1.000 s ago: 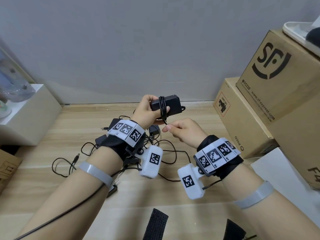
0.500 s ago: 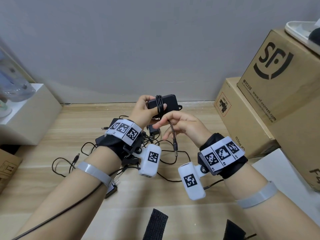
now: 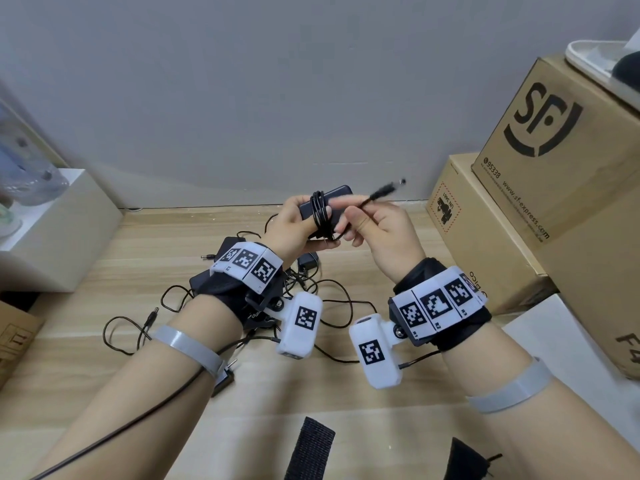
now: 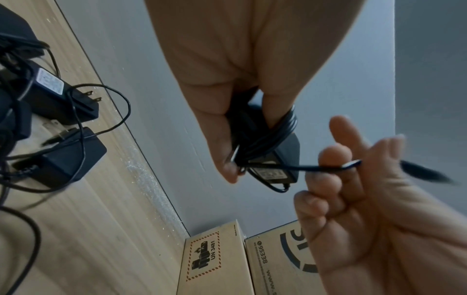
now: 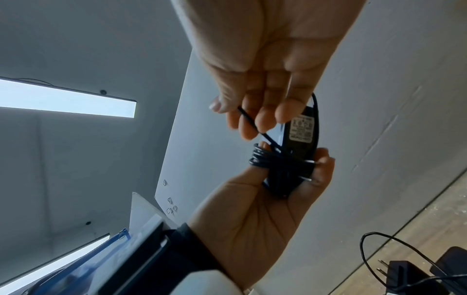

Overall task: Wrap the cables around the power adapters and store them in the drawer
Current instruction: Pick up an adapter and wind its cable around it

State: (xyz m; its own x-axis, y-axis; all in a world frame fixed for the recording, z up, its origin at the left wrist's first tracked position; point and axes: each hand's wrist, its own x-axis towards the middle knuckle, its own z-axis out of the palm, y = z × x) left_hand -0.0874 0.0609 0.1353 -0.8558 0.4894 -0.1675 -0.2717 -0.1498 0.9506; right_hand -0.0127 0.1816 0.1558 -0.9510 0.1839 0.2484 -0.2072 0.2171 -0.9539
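My left hand (image 3: 291,223) grips a black power adapter (image 3: 337,199) above the wooden floor, its thumb lying over the cable coil (image 3: 320,213) wound round the adapter's middle. Just right of it, my right hand (image 3: 362,221) pinches the free end of that cable, and the barrel plug (image 3: 384,190) sticks up and to the right, blurred. The left wrist view shows the adapter (image 4: 283,159), its label and the taut cable end across my right fingers (image 4: 336,155). In the right wrist view the adapter (image 5: 300,129) sits between both hands. No drawer is in view.
Several more black adapters (image 3: 306,263) lie in a tangle of loose cables (image 3: 332,296) on the floor under my wrists. Stacked cardboard boxes (image 3: 485,237) stand close on the right, a white box (image 3: 52,237) on the left. A black strap (image 3: 310,448) lies near me.
My right hand rose from below the adapter to its right side, carrying the cable end up. The plug, which hung down half a second ago, now points up and right.
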